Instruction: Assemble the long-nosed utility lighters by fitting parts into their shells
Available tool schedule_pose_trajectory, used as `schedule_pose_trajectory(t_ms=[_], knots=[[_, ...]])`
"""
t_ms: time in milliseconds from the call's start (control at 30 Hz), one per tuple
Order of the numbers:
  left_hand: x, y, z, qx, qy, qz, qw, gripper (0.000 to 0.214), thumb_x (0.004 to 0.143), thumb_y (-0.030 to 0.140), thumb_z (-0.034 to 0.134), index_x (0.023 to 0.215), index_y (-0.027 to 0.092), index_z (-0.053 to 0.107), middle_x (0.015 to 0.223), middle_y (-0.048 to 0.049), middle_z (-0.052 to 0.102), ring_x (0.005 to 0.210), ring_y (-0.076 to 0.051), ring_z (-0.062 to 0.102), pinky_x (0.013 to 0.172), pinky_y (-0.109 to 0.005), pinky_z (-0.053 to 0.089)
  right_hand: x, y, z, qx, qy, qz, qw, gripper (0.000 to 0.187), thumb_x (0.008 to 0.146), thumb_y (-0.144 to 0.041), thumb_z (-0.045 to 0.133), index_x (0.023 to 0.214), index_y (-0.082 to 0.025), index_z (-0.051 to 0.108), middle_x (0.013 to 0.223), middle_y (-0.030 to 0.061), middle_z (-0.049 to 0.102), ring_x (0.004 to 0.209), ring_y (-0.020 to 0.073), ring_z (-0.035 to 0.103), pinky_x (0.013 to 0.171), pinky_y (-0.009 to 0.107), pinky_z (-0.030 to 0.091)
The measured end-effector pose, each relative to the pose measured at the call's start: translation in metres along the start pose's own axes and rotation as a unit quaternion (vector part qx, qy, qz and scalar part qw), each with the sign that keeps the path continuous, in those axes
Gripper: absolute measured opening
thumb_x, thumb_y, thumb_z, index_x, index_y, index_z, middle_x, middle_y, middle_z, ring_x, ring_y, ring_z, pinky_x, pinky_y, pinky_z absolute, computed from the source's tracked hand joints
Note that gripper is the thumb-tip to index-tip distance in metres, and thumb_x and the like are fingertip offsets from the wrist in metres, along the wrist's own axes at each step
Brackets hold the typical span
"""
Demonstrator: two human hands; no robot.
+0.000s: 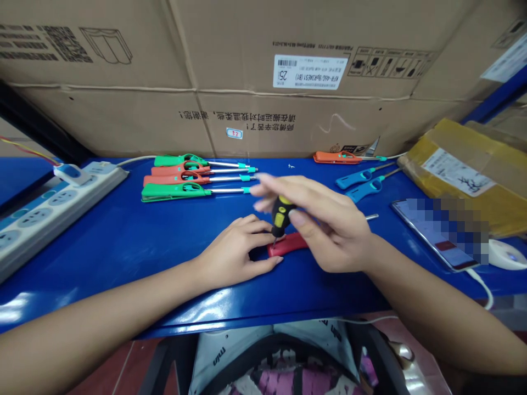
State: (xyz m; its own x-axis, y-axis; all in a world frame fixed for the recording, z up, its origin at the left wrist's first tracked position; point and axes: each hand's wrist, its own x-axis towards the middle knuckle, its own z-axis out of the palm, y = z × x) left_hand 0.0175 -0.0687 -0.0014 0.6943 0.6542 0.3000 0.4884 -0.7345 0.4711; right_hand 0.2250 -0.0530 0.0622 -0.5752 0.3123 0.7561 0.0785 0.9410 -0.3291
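Note:
A red long-necked lighter [291,243] lies on the blue table, its metal tip showing past my right wrist. My left hand [239,247] pinches the lighter's near-left end between thumb and fingers. Over that end, my right hand [325,219] holds a short black and yellow screwdriver [281,215]. The screwdriver stands nearly upright with its tip at a small hole in the lighter's body. My right fingers and thumb close around its handle. Much of the lighter's middle is hidden under my right hand.
Several green and orange lighters [177,180] lie in a row behind my left hand. An orange lighter [335,158] and two blue lighters [357,179] are at the back right. A power strip [61,200] sits left; a phone [436,236] and yellow package [461,170] right. Cardboard boxes [247,66] wall the back.

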Motion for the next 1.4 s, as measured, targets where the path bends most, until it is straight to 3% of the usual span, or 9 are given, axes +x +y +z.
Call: schedule_pose_trajectory(t_ms=[100,300,467,633,767,933,1100,1267,1400], knots=[[-0.0003,-0.0004,-0.0003,0.002,-0.003,-0.002,1.0,0.021,0.092,0.036,0.066,0.107,0.022,0.073,0.109,-0.0056,0.071,0.103,-0.026,0.061,0.092,-0.043,0.048,-0.0015,0.0018,0.0002,-0.07,0.043,-0.025,0.996,0.031,0.098,-0.026,0.058,0.129,-0.022,0.063,0.101,0.0065,0.068,0.097,0.0195,0.066,0.087,0.037,0.06],[-0.0007,-0.0038,0.0013,0.006,-0.007,0.004,1.0,0.027,0.095,0.038,0.064,0.116,0.023,0.071,0.116,-0.0067,0.07,0.105,-0.025,0.061,0.095,-0.043,0.047,-0.0021,0.0025,0.0001,-0.064,-0.02,0.0,0.998,0.044,0.104,-0.017,0.033,0.147,-0.015,0.046,0.13,0.0136,0.061,0.12,0.0219,0.06,0.101,0.045,0.054],[-0.0009,-0.0024,0.0016,0.008,-0.013,-0.002,1.0,0.025,0.095,0.037,0.063,0.113,0.023,0.072,0.106,-0.0065,0.07,0.098,-0.025,0.06,0.087,-0.041,0.05,-0.0013,0.0039,-0.0006,-0.116,0.06,-0.004,0.991,0.028,0.098,-0.032,0.06,0.122,-0.018,0.066,0.1,0.007,0.062,0.099,0.0203,0.063,0.089,0.039,0.058],[-0.0019,-0.0034,0.0024,0.002,-0.003,0.009,1.0,0.033,0.095,0.039,0.064,0.123,0.023,0.069,0.114,-0.0082,0.068,0.104,-0.024,0.06,0.093,-0.042,0.049,-0.0001,0.0035,-0.0031,-0.025,-0.001,0.022,0.999,0.038,0.105,-0.021,0.038,0.14,-0.017,0.054,0.122,0.0107,0.063,0.109,0.0193,0.063,0.097,0.042,0.055],[-0.0022,-0.0039,0.0028,0.004,0.001,0.009,1.0,0.027,0.095,0.039,0.064,0.114,0.022,0.072,0.105,-0.0073,0.069,0.098,-0.024,0.06,0.088,-0.041,0.05,-0.0007,0.0044,-0.0035,-0.093,0.067,0.002,0.993,0.028,0.096,-0.032,0.063,0.121,-0.019,0.067,0.098,0.006,0.066,0.098,0.0199,0.064,0.089,0.038,0.058],[-0.0013,-0.0035,0.0032,0.002,0.004,0.018,1.0,0.03,0.096,0.04,0.064,0.118,0.021,0.071,0.114,-0.0084,0.068,0.104,-0.024,0.061,0.093,-0.042,0.049,-0.0008,0.003,-0.0036,-0.026,-0.002,0.026,0.999,0.04,0.105,-0.021,0.038,0.141,-0.014,0.052,0.123,0.0123,0.064,0.111,0.0201,0.064,0.097,0.041,0.055],[-0.0018,-0.0042,0.0044,0.006,0.002,0.011,1.0,0.025,0.095,0.039,0.063,0.111,0.022,0.073,0.102,-0.0067,0.07,0.096,-0.024,0.061,0.087,-0.04,0.05,-0.0034,0.0043,0.0014,-0.093,0.066,-0.004,0.994,0.032,0.097,-0.03,0.062,0.126,-0.018,0.064,0.095,0.0048,0.067,0.095,0.0193,0.065,0.088,0.037,0.059],[-0.0028,-0.0044,0.0043,0.001,0.004,0.016,1.0,0.025,0.096,0.039,0.063,0.111,0.021,0.072,0.115,-0.0079,0.068,0.11,-0.026,0.061,0.095,-0.042,0.049,-0.0027,-0.0005,0.0052,-0.055,0.014,-0.018,0.998,0.04,0.104,-0.017,0.035,0.14,-0.015,0.052,0.122,0.0108,0.065,0.112,0.0195,0.063,0.097,0.041,0.057],[-0.0029,-0.0042,0.0037,0.013,-0.001,0.002,1.0,0.025,0.096,0.039,0.063,0.111,0.022,0.072,0.104,-0.007,0.069,0.099,-0.024,0.062,0.087,-0.04,0.051,-0.0008,-0.0024,0.0022,-0.09,0.059,-0.01,0.994,0.025,0.098,-0.025,0.06,0.12,-0.016,0.067,0.099,0.0067,0.065,0.098,0.0179,0.065,0.086,0.034,0.059]])
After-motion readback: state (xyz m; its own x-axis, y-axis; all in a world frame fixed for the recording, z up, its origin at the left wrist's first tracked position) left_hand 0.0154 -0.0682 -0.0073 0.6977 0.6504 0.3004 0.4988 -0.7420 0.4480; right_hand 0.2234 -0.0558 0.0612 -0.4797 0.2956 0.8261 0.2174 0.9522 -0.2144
